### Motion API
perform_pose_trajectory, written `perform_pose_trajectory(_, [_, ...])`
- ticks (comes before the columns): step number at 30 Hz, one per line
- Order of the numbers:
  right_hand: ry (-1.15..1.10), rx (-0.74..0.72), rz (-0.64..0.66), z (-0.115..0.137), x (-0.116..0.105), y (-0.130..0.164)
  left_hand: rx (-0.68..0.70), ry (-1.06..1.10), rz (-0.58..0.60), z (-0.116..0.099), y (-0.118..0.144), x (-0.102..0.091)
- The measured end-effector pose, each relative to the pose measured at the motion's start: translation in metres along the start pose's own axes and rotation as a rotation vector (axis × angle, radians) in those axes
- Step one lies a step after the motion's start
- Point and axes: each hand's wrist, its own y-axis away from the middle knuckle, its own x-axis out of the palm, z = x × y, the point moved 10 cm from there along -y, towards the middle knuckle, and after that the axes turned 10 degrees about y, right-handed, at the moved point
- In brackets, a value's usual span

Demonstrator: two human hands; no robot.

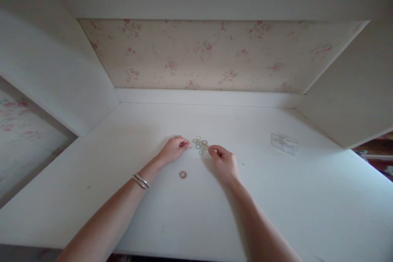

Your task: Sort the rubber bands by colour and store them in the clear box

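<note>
Head view, rings (199, 144), just beside right hand (225, 164)

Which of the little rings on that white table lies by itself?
The pinkish-brown ring, the one nearest the person's body. It lies alone and looks darker, while the paler rings cluster between the left hand and right hand.

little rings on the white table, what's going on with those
A person has both bare hands at a small cluster of rings on a white tabletop. The left hand is at the cluster's left edge and the right hand at its right edge, fingers drawn together; whether either grips a ring is too small to tell. One pinkish-brown ring lies apart, nearer the person, and a clear plastic case lies off to the right.
</note>
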Motion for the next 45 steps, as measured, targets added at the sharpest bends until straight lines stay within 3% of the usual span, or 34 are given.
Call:
perform_pose_trajectory(7, [-0.004, 0.014, 0.01, 0.0, 0.0, 0.0, -0.355, 0.509, 0.024, 0.034, 0.027, 0.003])
perform_pose_trajectory(19, [0.033, 0.016, -0.003, -0.004, 0.001, 0.001, -0.322, 0.571, -0.017, 0.044, 0.037, -0.001])
perform_pose_trajectory(22, [0.045, 0.014, 0.001, -0.004, 0.002, 0.001, -0.216, 0.435, -0.094, 0.034, 0.04, -0.018])
perform_pose_trajectory(25, [0.055, 0.017, 0.008, -0.003, 0.002, 0.001, 0.055, 0.17, -0.131, -0.001, 0.054, -0.034])
perform_pose_trajectory(30, [0.055, 0.015, 0.01, -0.003, 0.003, 0.0, 0.237, -0.007, -0.03, -0.033, 0.095, -0.021])
perform_pose_trajectory(36, [0.065, 0.028, 0.015, -0.004, 0.004, 0.0, 0.338, -0.173, 0.11, -0.038, 0.113, 0.009])
perform_pose_trajectory(45, [0.093, 0.004, 0.026, -0.003, 0.005, 0.001, 0.356, -0.276, 0.09, -0.032, 0.11, 0.013])
